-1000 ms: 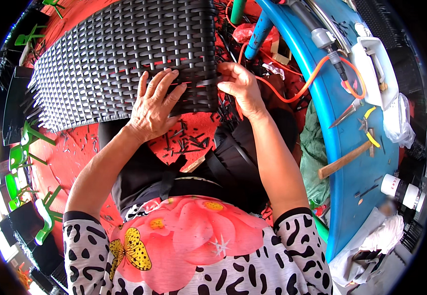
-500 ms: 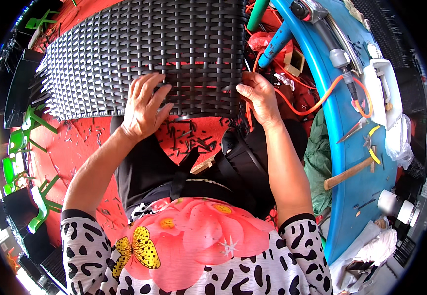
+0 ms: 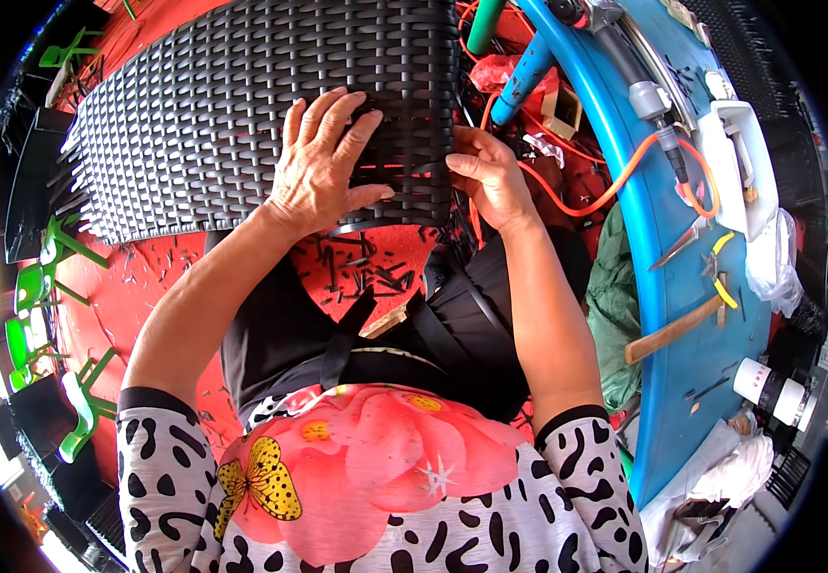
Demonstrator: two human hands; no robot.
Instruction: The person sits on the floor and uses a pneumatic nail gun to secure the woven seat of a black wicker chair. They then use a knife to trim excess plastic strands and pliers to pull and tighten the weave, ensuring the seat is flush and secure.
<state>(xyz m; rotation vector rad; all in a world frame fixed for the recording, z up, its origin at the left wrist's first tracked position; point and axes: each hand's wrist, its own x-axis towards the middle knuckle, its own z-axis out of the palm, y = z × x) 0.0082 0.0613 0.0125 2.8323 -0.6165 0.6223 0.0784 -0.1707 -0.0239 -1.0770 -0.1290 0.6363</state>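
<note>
A black panel (image 3: 213, 124) woven from flat plastic strips lies across my knees, with loose strip ends sticking out along its left side. My left hand (image 3: 323, 172) rests on the weave near its right part, fingers stretched out and spread, the thumb reaching toward the near edge. Red shows through looser gaps between the strips just right of that thumb. At the panel's right edge my right hand (image 3: 492, 177) is closed, thumb and curled fingers pinching the edge; its fingertips are partly hidden, and whether a single strip is between them is unclear.
On the right a blue table (image 3: 686, 382) carries a power tool (image 3: 648, 95) with an orange cord (image 3: 605, 201), a hammer (image 3: 676, 334), yellow-handled pliers (image 3: 722, 272) and a white tray (image 3: 743, 172). Black scraps (image 3: 366, 272) litter the red floor. Green chairs (image 3: 80, 411) stand left.
My left hand has moved right and slightly farther up over the weave, its fingers spreading flat. My right hand stays at the right edge; the panel has shifted slightly left in view.
</note>
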